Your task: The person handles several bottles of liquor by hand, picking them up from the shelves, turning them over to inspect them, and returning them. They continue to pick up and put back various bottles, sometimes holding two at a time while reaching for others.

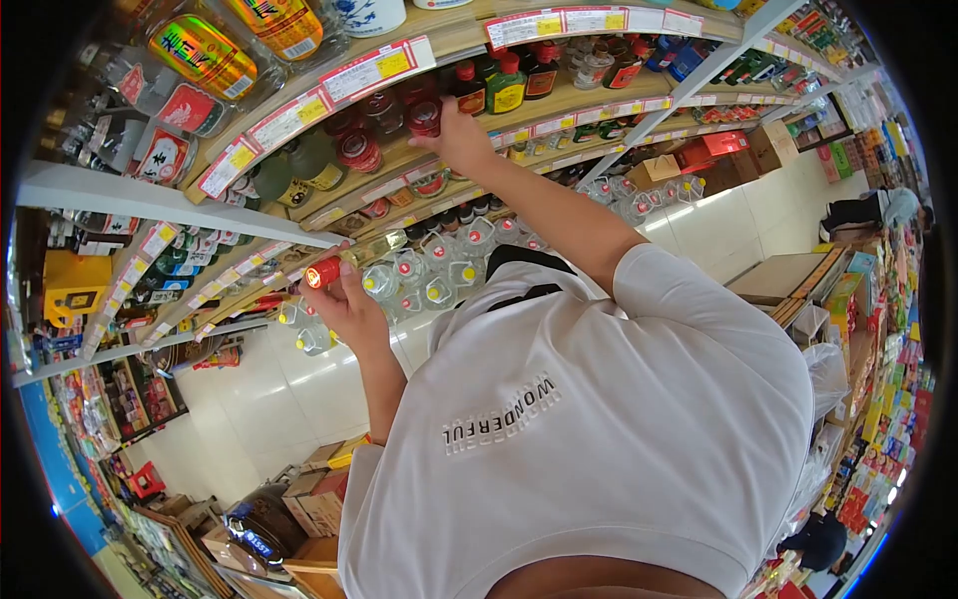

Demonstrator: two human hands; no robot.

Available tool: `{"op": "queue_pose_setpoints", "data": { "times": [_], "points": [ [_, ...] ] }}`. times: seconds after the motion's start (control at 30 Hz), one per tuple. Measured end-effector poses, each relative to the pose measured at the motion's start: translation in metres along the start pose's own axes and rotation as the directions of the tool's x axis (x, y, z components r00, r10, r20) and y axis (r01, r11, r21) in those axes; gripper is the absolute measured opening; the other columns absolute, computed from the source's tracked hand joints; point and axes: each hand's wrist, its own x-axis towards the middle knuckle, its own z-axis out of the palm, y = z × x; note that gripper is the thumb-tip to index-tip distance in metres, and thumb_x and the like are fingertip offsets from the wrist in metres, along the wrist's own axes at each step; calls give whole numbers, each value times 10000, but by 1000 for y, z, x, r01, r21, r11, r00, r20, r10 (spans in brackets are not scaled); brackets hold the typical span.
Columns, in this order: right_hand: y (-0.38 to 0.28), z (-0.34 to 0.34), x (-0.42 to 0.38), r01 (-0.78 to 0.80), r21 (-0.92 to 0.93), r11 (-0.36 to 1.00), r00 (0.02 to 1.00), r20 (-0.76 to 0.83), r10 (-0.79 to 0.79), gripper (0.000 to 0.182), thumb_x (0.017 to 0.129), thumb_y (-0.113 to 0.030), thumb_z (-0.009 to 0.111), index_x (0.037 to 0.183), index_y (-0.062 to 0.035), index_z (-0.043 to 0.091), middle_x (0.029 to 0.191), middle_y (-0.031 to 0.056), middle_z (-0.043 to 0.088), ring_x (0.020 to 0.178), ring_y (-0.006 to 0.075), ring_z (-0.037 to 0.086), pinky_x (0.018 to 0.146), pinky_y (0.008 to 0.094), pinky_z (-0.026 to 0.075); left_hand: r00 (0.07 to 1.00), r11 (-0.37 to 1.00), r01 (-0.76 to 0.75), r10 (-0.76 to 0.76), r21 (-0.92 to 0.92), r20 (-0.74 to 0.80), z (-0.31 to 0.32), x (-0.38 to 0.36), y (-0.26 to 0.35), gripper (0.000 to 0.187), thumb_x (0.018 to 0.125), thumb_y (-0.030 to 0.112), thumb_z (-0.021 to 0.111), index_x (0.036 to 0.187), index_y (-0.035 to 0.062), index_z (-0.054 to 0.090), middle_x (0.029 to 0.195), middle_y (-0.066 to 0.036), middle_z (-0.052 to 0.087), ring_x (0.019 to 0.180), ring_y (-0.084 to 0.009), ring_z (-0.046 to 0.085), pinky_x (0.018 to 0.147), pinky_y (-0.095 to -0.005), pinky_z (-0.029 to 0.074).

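Note:
My left hand [346, 307] is closed around a small bottle with a shiny red cap [321, 273], held in front of the lower shelves. Most of that bottle is hidden by the fingers. Up on a shelf, my right hand [457, 143] grips a dark red-topped bottle [423, 118] from its right side. Another red-topped bottle [359, 151] stands to its left, with green bottles [317, 165] farther left. A green bottle with a yellow label [506, 88] is among the small bottles on the right of my right hand.
Price-tag strips [369, 75] edge the curved-looking shelves. Large clear jugs with yellow and red caps [439, 290] stand on the floor below. A white post [170, 200] divides the shelving at left. Cardboard boxes [314, 499] sit behind on the left; another person [888, 212] is far right.

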Motion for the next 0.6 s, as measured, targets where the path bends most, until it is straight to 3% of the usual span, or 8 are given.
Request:
{"op": "queue_pose_setpoints", "data": {
  "times": [0.13, 0.23, 0.33, 0.37, 0.47, 0.6],
  "points": [
    [-3, -29, -21, 75, -97, 992, 994, -75, -83, 889, 809, -488, 762, 1353, 67, 331, 886, 254, 680, 841, 445, 677, 705, 495, 551, 1000, 1000, 0, 0, -4, 13, 4, -1, -3, 225, 991, 100, 563, 1160, 21, 437, 1178, -154, 636, 876, -111, 574, 774, -243, 479],
    [6, -56, -20, 65, 89, 994, 976, -213, -44, 800, 841, -463, 731, 1327, 69, 383, 772, 231, 673, 749, 426, 682, 651, 493, 551, 999, 1000, 27, -27, 7, 22, 2, -2, -7, 235, 991, 101, 565, 1175, 20, 446, 1161, -129, 638, 880, -102, 577, 769, -244, 488],
    [16, -67, 8, 85, 66, 994, 946, -318, -60, 722, 850, -472, 724, 1265, 67, 481, 793, 170, 682, 674, 341, 686, 623, 428, 553, 995, 995, 73, -78, 66, 66, -5, -5, -20, 287, 1006, 134, 552, 1234, 25, 417, 1207, -124, 578, 995, -156, 590, 796, -307, 546],
    [24, -60, 24, 97, 2, 995, 926, -368, -89, 613, 850, -455, 721, 1133, 68, 572, 775, 167, 682, 624, 340, 672, 594, 422, 551, 992, 992, 86, -94, 97, 88, -7, -5, -23, 309, 1014, 150, 545, 1259, 28, 401, 1234, -126, 548, 1053, -184, 596, 810, -337, 573],
    [36, -46, 50, 132, -187, 973, 915, -355, -193, 533, 837, -457, 713, 1005, 36, 603, 744, 207, 674, 708, 401, 680, 643, 477, 561, 991, 992, 113, -117, 58, 65, -3, -4, -18, 313, 1011, 146, 549, 1264, 33, 404, 1214, -118, 548, 1038, -178, 588, 804, -347, 580],
    [50, -34, 64, 213, -217, 953, 882, -376, -283, 488, 820, -449, 727, 912, 19, 623, 798, 225, 680, 748, 399, 678, 673, 476, 562, 996, 996, 90, -90, 12, -1, 7, -3, -2, 261, 995, 118, 578, 1214, 28, 469, 1048, -67, 614, 865, -108, 585, 752, -267, 514]
  ]
}}
